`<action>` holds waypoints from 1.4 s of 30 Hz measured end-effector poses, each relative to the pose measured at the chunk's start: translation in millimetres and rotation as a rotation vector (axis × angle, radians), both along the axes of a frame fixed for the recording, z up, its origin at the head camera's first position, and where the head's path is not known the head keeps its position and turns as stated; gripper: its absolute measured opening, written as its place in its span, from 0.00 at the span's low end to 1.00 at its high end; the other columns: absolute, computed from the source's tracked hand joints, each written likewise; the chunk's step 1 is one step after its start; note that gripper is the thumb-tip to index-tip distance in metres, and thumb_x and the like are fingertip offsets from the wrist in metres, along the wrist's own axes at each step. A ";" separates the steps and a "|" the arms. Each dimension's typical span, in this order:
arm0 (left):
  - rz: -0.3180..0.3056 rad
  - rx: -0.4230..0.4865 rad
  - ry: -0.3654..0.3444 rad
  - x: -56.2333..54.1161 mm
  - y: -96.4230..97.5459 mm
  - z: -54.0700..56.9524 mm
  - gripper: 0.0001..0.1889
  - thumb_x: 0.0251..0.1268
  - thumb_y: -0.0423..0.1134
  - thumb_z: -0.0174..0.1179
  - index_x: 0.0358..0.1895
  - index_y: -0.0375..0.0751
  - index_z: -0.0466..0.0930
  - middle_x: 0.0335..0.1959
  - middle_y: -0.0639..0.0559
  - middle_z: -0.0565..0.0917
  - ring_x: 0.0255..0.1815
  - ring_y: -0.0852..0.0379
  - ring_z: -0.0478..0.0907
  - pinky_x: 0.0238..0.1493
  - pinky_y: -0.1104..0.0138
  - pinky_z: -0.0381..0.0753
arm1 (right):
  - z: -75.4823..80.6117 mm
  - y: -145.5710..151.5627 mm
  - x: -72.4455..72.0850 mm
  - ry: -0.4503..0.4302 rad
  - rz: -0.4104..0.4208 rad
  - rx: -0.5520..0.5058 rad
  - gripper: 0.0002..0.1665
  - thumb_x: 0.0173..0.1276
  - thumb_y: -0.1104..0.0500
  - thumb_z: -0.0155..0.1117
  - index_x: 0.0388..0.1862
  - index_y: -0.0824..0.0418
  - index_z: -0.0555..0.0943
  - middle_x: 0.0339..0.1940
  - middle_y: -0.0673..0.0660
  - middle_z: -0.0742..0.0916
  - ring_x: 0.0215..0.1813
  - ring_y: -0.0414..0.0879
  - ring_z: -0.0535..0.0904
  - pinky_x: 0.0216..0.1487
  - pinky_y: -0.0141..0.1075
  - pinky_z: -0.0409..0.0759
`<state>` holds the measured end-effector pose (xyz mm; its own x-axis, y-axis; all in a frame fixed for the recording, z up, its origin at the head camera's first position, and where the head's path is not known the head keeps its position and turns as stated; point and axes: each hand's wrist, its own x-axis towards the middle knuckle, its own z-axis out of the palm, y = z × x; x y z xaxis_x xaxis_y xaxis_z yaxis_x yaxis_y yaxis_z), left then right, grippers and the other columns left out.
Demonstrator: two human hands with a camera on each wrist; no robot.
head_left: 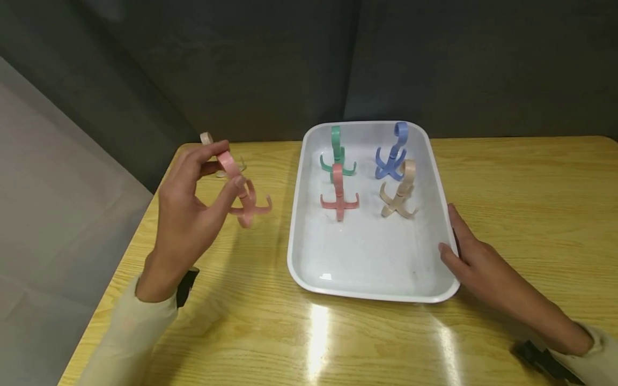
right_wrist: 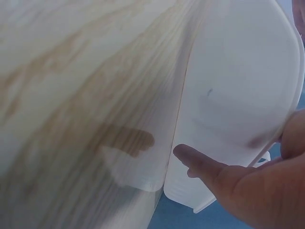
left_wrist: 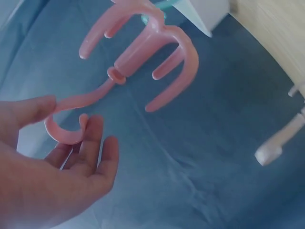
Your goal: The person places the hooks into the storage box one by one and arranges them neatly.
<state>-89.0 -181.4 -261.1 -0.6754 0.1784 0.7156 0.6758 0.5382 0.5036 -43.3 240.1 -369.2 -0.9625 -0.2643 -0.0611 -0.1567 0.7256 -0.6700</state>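
Observation:
My left hand (head_left: 185,214) pinches a pink rotating four-prong hanger hook (head_left: 248,206) by its curved top, above the table's left part; its prongs point away in the left wrist view. My right hand (head_left: 483,262) grips the right side of a white tray (head_left: 357,262), thumb over the rim and fingers along the outer wall. In the tray stand a green hook (head_left: 336,145), a blue hook (head_left: 391,161), another pink hook (head_left: 339,195) and a beige hook (head_left: 401,195). Behind my left hand, partly hidden, is a second beige hook (head_left: 206,138).
The tray stands on a wooden table (head_left: 260,321), near its back edge. A dark curtain (head_left: 270,69) hangs behind the table. Pale grey fabric (head_left: 58,214) lies beyond the left edge.

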 end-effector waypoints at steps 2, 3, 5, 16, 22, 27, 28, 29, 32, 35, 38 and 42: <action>-0.037 -0.013 0.003 2.9 5.2 1.3 0.24 0.61 0.21 0.71 0.61 0.23 0.78 0.53 0.35 0.82 0.54 0.44 0.80 0.62 0.66 0.78 | 0.0 -0.7 -0.1 0.005 0.001 -0.002 0.47 0.83 0.62 0.51 0.86 0.64 0.33 0.76 0.81 0.63 0.66 0.74 0.73 0.55 0.64 0.77; -0.056 -0.027 0.004 4.2 7.6 1.9 0.24 0.61 0.21 0.71 0.60 0.22 0.77 0.53 0.35 0.82 0.54 0.44 0.80 0.62 0.65 0.78 | 0.0 -1.2 -0.1 0.006 0.001 -0.003 0.47 0.83 0.62 0.51 0.86 0.63 0.33 0.76 0.81 0.63 0.66 0.74 0.73 0.55 0.64 0.77; -0.090 -0.033 0.004 6.2 13.5 2.7 0.23 0.60 0.21 0.72 0.59 0.22 0.78 0.53 0.35 0.82 0.54 0.45 0.80 0.62 0.64 0.79 | 0.1 -2.0 -0.2 0.005 0.001 -0.004 0.48 0.83 0.62 0.51 0.86 0.63 0.33 0.76 0.81 0.63 0.66 0.74 0.74 0.55 0.64 0.77; -0.237 -0.141 -0.048 10.7 44.3 6.3 0.23 0.61 0.28 0.75 0.58 0.26 0.79 0.53 0.40 0.83 0.52 0.52 0.81 0.59 0.62 0.79 | 0.1 -3.1 0.1 -0.008 -0.001 -0.008 0.47 0.83 0.63 0.50 0.85 0.66 0.33 0.74 0.84 0.64 0.63 0.76 0.75 0.54 0.65 0.78; -0.293 -0.191 -0.091 8.2 60.6 3.4 0.22 0.63 0.30 0.74 0.58 0.30 0.79 0.52 0.44 0.83 0.52 0.55 0.80 0.58 0.64 0.79 | -1.6 -2.7 0.0 -0.006 -0.003 -0.012 0.47 0.83 0.62 0.50 0.86 0.66 0.33 0.72 0.84 0.67 0.62 0.75 0.77 0.53 0.64 0.79; -0.348 -0.200 -0.102 4.6 73.4 0.9 0.20 0.64 0.31 0.74 0.56 0.32 0.79 0.51 0.46 0.84 0.52 0.56 0.80 0.59 0.65 0.79 | -2.3 -2.0 -0.3 0.000 -0.004 -0.009 0.47 0.83 0.61 0.50 0.86 0.66 0.33 0.72 0.84 0.67 0.63 0.75 0.76 0.55 0.65 0.78; -0.355 -0.207 -0.108 4.3 75.6 0.6 0.20 0.64 0.32 0.74 0.56 0.32 0.79 0.52 0.46 0.84 0.52 0.57 0.80 0.59 0.66 0.78 | -2.4 -2.0 -0.2 -0.003 -0.005 -0.009 0.47 0.83 0.61 0.50 0.85 0.66 0.33 0.72 0.84 0.67 0.63 0.75 0.76 0.55 0.65 0.78; -0.360 -0.216 -0.113 3.8 78.0 0.3 0.20 0.64 0.32 0.74 0.57 0.32 0.79 0.53 0.46 0.84 0.53 0.57 0.80 0.59 0.66 0.78 | -2.3 -2.0 -0.2 -0.005 -0.005 -0.009 0.47 0.84 0.61 0.50 0.85 0.67 0.33 0.72 0.84 0.66 0.63 0.76 0.76 0.55 0.65 0.78; -0.371 -0.252 -0.123 2.7 85.3 -0.8 0.20 0.66 0.34 0.73 0.58 0.32 0.79 0.55 0.46 0.84 0.53 0.58 0.80 0.58 0.69 0.77 | -1.8 -2.1 0.4 -0.004 -0.005 -0.001 0.46 0.84 0.62 0.50 0.85 0.68 0.33 0.73 0.84 0.66 0.63 0.76 0.75 0.55 0.65 0.78; -0.388 -0.291 -0.132 1.7 93.4 -1.6 0.19 0.68 0.35 0.72 0.57 0.33 0.80 0.54 0.47 0.84 0.53 0.58 0.80 0.57 0.70 0.77 | -1.5 -2.0 1.0 0.010 -0.003 -0.002 0.46 0.83 0.63 0.50 0.85 0.69 0.34 0.71 0.85 0.67 0.62 0.77 0.76 0.54 0.66 0.78; -0.420 -0.326 -0.150 0.8 101.5 -1.9 0.18 0.69 0.35 0.71 0.57 0.34 0.80 0.53 0.49 0.84 0.52 0.58 0.81 0.59 0.72 0.75 | -1.6 -1.8 1.6 0.031 -0.003 0.000 0.46 0.82 0.64 0.50 0.85 0.70 0.36 0.70 0.86 0.68 0.60 0.77 0.77 0.53 0.66 0.78; -0.471 -0.349 -0.171 -0.3 110.4 -2.8 0.17 0.68 0.35 0.72 0.56 0.36 0.80 0.52 0.51 0.84 0.52 0.61 0.82 0.59 0.75 0.73 | -2.0 -2.0 2.2 0.027 -0.006 0.004 0.46 0.82 0.64 0.51 0.85 0.70 0.36 0.70 0.86 0.68 0.62 0.77 0.76 0.53 0.65 0.77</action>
<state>-89.3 -71.0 -263.9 -0.5671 0.6902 0.4495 0.8064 0.3540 0.4738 -41.1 238.1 -371.2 -0.9654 -0.2584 -0.0358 -0.1707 0.7294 -0.6625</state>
